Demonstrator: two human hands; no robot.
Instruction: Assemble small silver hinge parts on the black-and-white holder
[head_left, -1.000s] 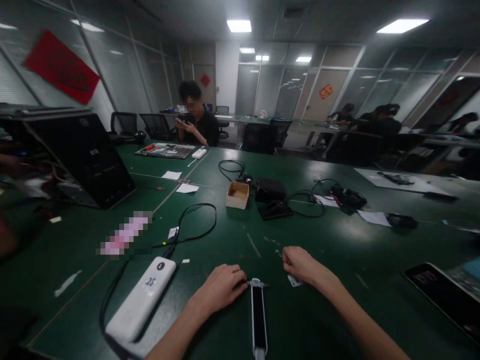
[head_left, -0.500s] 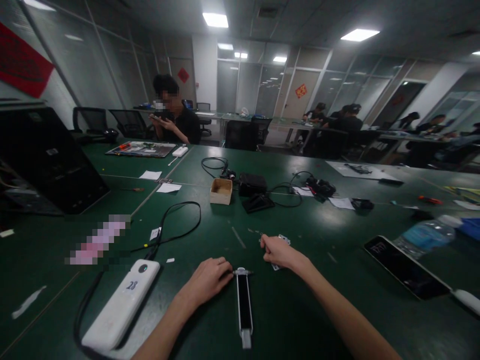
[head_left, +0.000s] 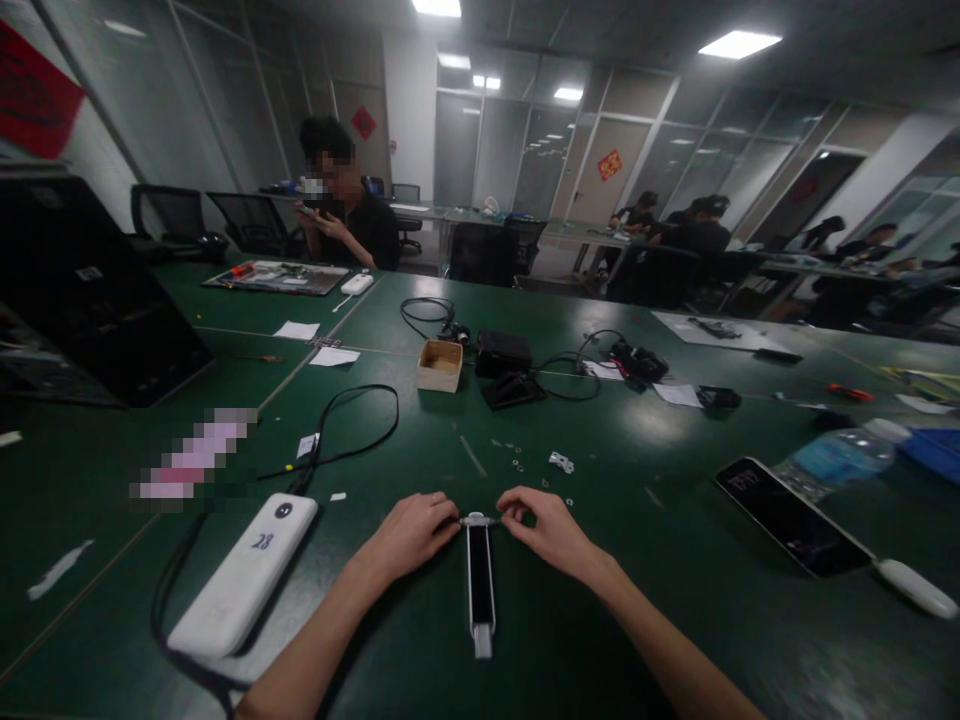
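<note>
A long narrow device (head_left: 481, 580) with a black face and a silver-white frame lies on the green table, its slim crossbar (head_left: 477, 520) at the far end. My left hand (head_left: 417, 530) has its fingertips closed on the crossbar's left end. At the right end, my right hand (head_left: 546, 525) is pinched, its thumb and index finger touching the bar's tip; whatever small part is between them is too small to make out. Beyond the right hand lie several small metal rings (head_left: 517, 465) and a small silver plate with holes (head_left: 561, 462).
A white power bank (head_left: 244, 580) with a black cable (head_left: 352, 465) lies left. Ahead stand a small cardboard box (head_left: 439, 367) and a black case (head_left: 504, 353). A phone (head_left: 795, 517) and a water bottle (head_left: 840, 460) are right. Another person (head_left: 349, 205) sits across the table.
My right hand has come back toward me and left, from beside the small plate to the crossbar's right end. The plate and rings are now uncovered. My left hand stays at the bar.
</note>
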